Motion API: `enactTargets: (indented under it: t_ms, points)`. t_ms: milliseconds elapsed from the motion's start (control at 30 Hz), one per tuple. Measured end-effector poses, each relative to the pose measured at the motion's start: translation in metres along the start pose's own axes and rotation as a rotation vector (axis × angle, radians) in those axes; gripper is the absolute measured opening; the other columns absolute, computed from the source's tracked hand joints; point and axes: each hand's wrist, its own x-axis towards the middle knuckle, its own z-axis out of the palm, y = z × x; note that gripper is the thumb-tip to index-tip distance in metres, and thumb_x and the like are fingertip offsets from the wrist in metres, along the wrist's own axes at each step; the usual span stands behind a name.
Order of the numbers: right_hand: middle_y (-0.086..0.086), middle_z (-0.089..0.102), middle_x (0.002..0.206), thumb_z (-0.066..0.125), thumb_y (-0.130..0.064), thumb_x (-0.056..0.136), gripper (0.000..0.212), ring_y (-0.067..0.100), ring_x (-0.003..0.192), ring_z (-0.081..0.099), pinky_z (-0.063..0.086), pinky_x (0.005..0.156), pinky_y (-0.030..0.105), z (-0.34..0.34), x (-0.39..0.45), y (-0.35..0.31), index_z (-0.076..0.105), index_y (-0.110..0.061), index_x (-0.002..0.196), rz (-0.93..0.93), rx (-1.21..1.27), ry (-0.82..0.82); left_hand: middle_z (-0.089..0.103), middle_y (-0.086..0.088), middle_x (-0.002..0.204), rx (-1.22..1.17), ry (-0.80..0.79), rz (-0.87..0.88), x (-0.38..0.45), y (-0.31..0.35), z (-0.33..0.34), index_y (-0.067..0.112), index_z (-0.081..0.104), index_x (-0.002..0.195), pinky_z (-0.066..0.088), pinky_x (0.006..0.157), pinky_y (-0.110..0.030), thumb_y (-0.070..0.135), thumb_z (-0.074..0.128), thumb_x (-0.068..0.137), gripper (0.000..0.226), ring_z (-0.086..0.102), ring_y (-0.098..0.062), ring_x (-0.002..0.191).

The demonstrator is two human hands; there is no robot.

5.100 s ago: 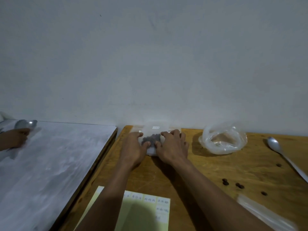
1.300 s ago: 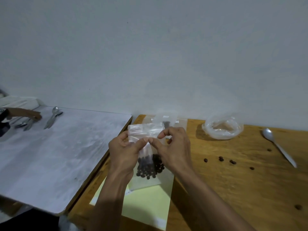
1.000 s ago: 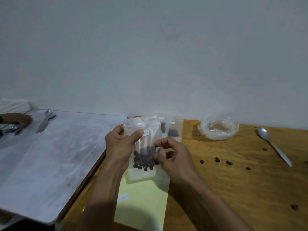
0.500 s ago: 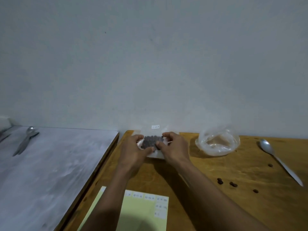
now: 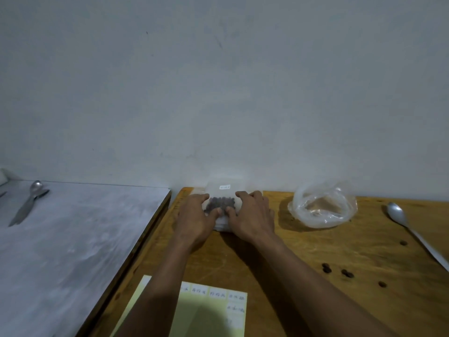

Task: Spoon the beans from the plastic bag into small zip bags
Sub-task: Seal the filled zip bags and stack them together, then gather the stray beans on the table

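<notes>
Nearest to me lay one pale yellow sheet [image 5: 209, 317] on the wooden bench [image 5: 303, 242], with a row of small handwritten labels along its far edge; I could not read them, and my forearms crossed over part of it. To the right of my right arm four loose beans [image 5: 326, 268] sat scattered on the bare wood, three in a rough cluster and one apart, closer to the spoon. One metal spoon [image 5: 398, 216] rested near the right edge, bowl toward the wall, handle running toward me and out of view.

Farther on, my two hands met on one small zip bag [image 5: 224, 190] that rested against the base of the wall. My left hand [image 5: 196, 220] and right hand [image 5: 252, 217] lay on it with fingers extended rather than curled, thumbs almost touching at the middle, pressing the clump of dark beans inside [image 5: 220, 203]. A small white tag showed on the bag's upper part. Whether other bags lay beneath it I could not tell.

Just right of my right hand sat one crumpled clear plastic bag [image 5: 323, 207], mouth open.

Off to the left was a second, grey-white bench [image 5: 73, 239], carrying some cutlery [image 5: 29, 203] at its far corner; the count was unclear.
</notes>
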Motion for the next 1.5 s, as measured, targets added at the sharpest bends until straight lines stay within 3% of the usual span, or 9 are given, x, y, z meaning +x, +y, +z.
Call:
enactTargets:
  t_ms: [300, 500, 667, 933, 1067, 1133, 1300, 1367, 1500]
  points:
    - [-0.007, 0.058, 0.123, 0.066, -0.031, 0.094, 0.036, 0.008, 0.106, 0.056, 0.052, 0.088, 0.028, -0.067, -0.1, 0.05, 0.061, -0.028, 0.129, 0.013, 0.222, 0.133, 0.058, 0.002, 0.139, -0.156, 0.07, 0.181, -0.08, 0.045, 0.022, 0.023, 0.059, 0.135, 0.047, 0.103, -0.035, 0.034, 0.067, 0.095, 0.042, 0.053, -0.015, 0.126]
    - [-0.004, 0.065, 0.118, 0.063, -0.027, 0.096, 0.03, 0.007, 0.098, 0.06, 0.054, 0.085, 0.027, -0.092, -0.151, 0.106, 0.065, -0.024, 0.126, 0.129, 0.058, 0.189, 0.053, 0.003, 0.147, 0.008, -0.106, 0.26, -0.125, 0.068, 0.08, 0.026, 0.054, 0.14, 0.045, 0.109, -0.041, 0.037, 0.056, 0.101, 0.041, 0.049, -0.017, 0.133]
    - [-0.007, 0.065, 0.118, 0.056, -0.04, 0.097, 0.035, 0.009, 0.101, 0.06, 0.052, 0.085, 0.029, -0.085, -0.155, 0.111, 0.06, -0.031, 0.131, 0.053, -0.037, 0.134, 0.044, -0.003, 0.157, 0.228, -0.136, 0.274, -0.129, 0.061, 0.103, 0.021, 0.051, 0.146, 0.026, 0.121, -0.042, 0.034, 0.038, 0.107, 0.043, 0.033, -0.019, 0.148]
    - [-0.005, 0.065, 0.091, 0.039, -0.05, 0.101, 0.034, 0.017, 0.079, 0.061, 0.051, 0.063, 0.032, -0.07, -0.152, 0.111, 0.067, -0.036, 0.115, -0.123, -0.302, 0.125, 0.047, -0.005, 0.154, 0.288, -0.127, 0.307, -0.128, 0.053, 0.107, 0.017, 0.052, 0.144, 0.027, 0.12, -0.046, 0.025, 0.034, 0.107, 0.042, 0.034, -0.021, 0.148]
    - [-0.008, 0.069, 0.092, 0.046, -0.047, 0.099, 0.029, 0.014, 0.079, 0.063, 0.055, 0.066, 0.035, -0.071, -0.15, 0.112, 0.07, -0.031, 0.104, -0.084, -0.261, 0.106, 0.05, -0.005, 0.152, 0.277, -0.131, 0.311, -0.128, 0.051, 0.107, 0.016, 0.054, 0.143, 0.029, 0.118, -0.049, 0.023, 0.035, 0.106, 0.041, 0.037, -0.021, 0.146]
    - [-0.011, 0.069, 0.088, 0.05, -0.043, 0.099, 0.023, 0.008, 0.077, 0.064, 0.056, 0.067, 0.034, -0.076, -0.151, 0.112, 0.069, -0.029, 0.096, 0.009, -0.101, 0.09, 0.048, -0.004, 0.154, 0.269, -0.143, 0.308, -0.13, 0.051, 0.107, 0.018, 0.053, 0.144, 0.027, 0.12, -0.049, 0.025, 0.035, 0.107, 0.042, 0.034, -0.021, 0.148]
    - [0.001, 0.072, 0.083, 0.048, -0.014, 0.101, 0.021, 0.01, 0.07, 0.065, 0.047, 0.061, 0.023, -0.118, -0.145, 0.12, 0.068, -0.011, 0.096, 0.523, 1.116, 0.198, 0.046, -0.005, 0.155, 0.254, -0.145, 0.307, -0.131, 0.052, 0.104, 0.018, 0.052, 0.145, 0.024, 0.122, -0.048, 0.026, 0.037, 0.107, 0.041, 0.032, -0.021, 0.149]
    - [0.009, 0.069, 0.079, 0.043, -0.007, 0.098, 0.024, 0.015, 0.066, 0.061, 0.046, 0.059, 0.027, -0.125, -0.142, 0.126, 0.067, -0.005, 0.094, 0.599, 1.323, 0.226, 0.047, -0.006, 0.154, 0.248, -0.142, 0.308, -0.131, 0.052, 0.105, 0.016, 0.053, 0.144, 0.025, 0.122, -0.049, 0.025, 0.038, 0.107, 0.041, 0.034, -0.022, 0.148]
    - [-0.007, 0.066, 0.086, 0.055, -0.023, 0.099, 0.016, 0.004, 0.078, 0.06, 0.046, 0.069, 0.022, -0.11, -0.139, 0.134, 0.07, -0.021, 0.093, 0.433, 0.638, 0.187, 0.049, -0.008, 0.153, 0.236, -0.146, 0.303, -0.131, 0.053, 0.106, 0.015, 0.054, 0.143, 0.026, 0.121, -0.051, 0.025, 0.039, 0.107, 0.041, 0.035, -0.023, 0.148]
